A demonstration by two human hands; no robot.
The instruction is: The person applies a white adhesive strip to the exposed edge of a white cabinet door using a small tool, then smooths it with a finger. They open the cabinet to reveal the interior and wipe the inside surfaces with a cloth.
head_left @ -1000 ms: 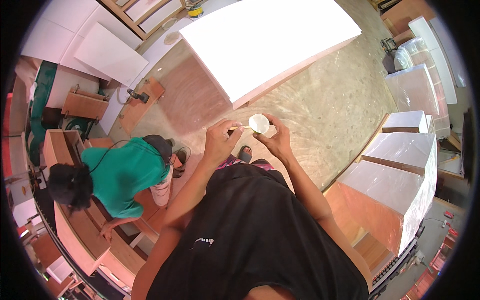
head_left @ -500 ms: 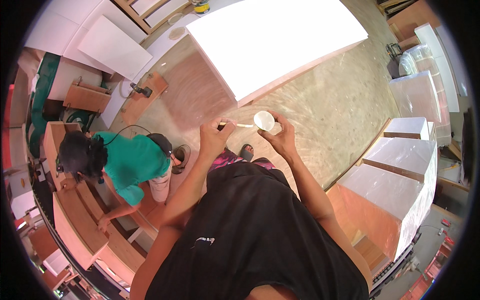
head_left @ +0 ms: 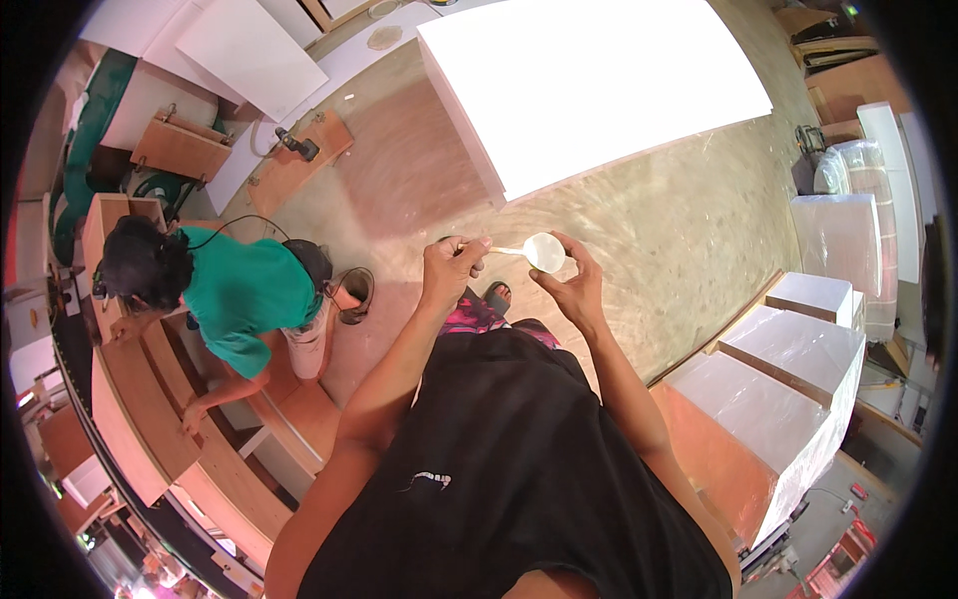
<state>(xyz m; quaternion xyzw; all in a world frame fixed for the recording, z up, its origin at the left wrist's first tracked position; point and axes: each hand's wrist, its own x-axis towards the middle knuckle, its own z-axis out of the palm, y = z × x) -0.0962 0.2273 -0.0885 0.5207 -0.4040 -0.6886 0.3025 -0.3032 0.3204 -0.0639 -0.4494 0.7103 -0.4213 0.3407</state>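
2 bare hands are meeting over the floor (head_left: pixel 639 230), in front of a black shirt (head_left: pixel 519 449). The left hand (head_left: pixel 454 270) is gripping a thin pale stick (head_left: pixel 507 250) between thumb and fingers, and the stick is pointing toward the right hand (head_left: pixel 577 287). That right hand is pinching a small white cup (head_left: pixel 544 253) by its side, tilting its round mouth upward. The cup is sitting between the 2 hands, with the stick's tip reaching its rim; whether the tip is dipping inside, I cannot tell.

Just below the hands, 1 sandalled foot (head_left: pixel 498 298) is showing. Beyond the hands, a big white panel (head_left: pixel 599 90) is lying flat. Ahead and to the left of the hands, a drill (head_left: pixel 297 147) is resting on a wooden board (head_left: pixel 334 135). Well to the left of the hands, a co-worker in a green shirt (head_left: pixel 239 299) is bending over a wooden cabinet (head_left: pixel 140 429). To the right of the hands, plastic-wrapped boxes (head_left: pixel 738 399) are standing in a row.
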